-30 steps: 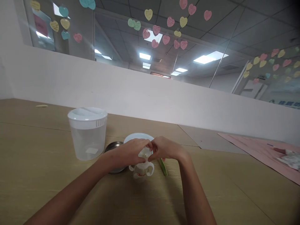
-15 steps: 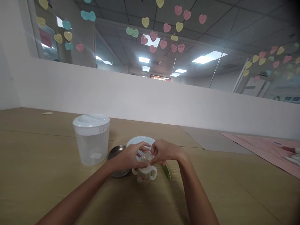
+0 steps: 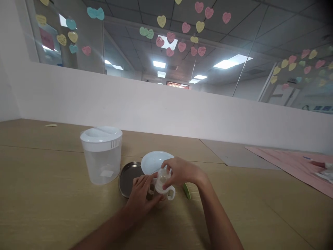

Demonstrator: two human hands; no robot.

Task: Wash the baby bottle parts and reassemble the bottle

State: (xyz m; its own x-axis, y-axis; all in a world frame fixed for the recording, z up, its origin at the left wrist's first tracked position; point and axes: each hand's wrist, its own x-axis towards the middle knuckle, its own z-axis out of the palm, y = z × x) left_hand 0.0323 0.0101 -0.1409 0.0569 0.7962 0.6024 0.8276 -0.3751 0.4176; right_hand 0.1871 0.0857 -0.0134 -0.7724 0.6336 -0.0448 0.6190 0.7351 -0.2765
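Observation:
A two-handled baby bottle (image 3: 161, 195) stands upright on the table in front of me, topped by a clear domed cap (image 3: 162, 176). My left hand (image 3: 142, 194) is closed round the bottle's body near its left handle, thumb across the front. From above and the right, my right hand (image 3: 182, 171) grips the cap, fingers behind it and thumb at its near side. Behind the bottle lies a white plate (image 3: 152, 160), partly covered by my right hand. An oval metal tray (image 3: 127, 178) is left of the bottle. A green strip-like object (image 3: 186, 191) shows under my right wrist.
A clear plastic bucket with a white lid (image 3: 101, 152) stands at the left. Pink cloth (image 3: 281, 159) covers the table's right side, where another person's hand (image 3: 317, 164) and a pen (image 3: 307, 158) appear. A white wall (image 3: 156, 107) rises behind the table.
My left hand has moved down from the cap to the bottle's body, uncovering more of the plate and tray. My right hand has shifted slightly left and now spans the cap.

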